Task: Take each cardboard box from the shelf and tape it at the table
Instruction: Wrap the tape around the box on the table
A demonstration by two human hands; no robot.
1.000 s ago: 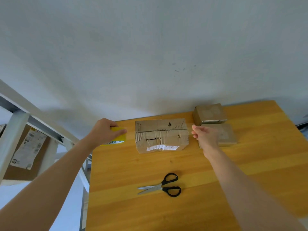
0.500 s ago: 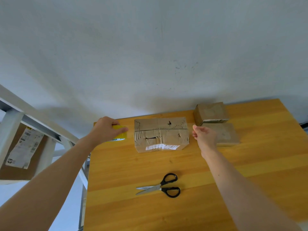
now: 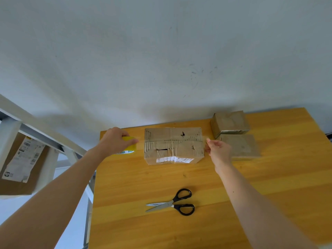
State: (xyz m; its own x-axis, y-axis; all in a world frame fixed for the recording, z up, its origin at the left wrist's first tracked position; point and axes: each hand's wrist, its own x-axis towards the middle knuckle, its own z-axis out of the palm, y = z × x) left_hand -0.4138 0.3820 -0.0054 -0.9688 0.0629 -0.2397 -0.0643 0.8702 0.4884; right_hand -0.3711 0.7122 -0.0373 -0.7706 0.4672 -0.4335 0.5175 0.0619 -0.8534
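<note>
A worn cardboard box [image 3: 173, 145] with a white label lies at the back middle of the wooden table [image 3: 197, 221]. My left hand [image 3: 115, 141] grips a yellow tape roll [image 3: 129, 144] just left of the box. My right hand [image 3: 218, 150] pinches the free end of the clear tape strip [image 3: 141, 141] just right of the box. The strip stretches across the top of the box between both hands.
Black-handled scissors [image 3: 173, 203] lie nearer to me on the table. Two smaller cardboard boxes, one [image 3: 230, 123] behind the other [image 3: 240, 147], sit at the back right. A white metal shelf [image 3: 10, 137] at the left holds another labelled box [image 3: 23, 166].
Both hands hold nearly the same places beside the box. The view has shifted slightly.
</note>
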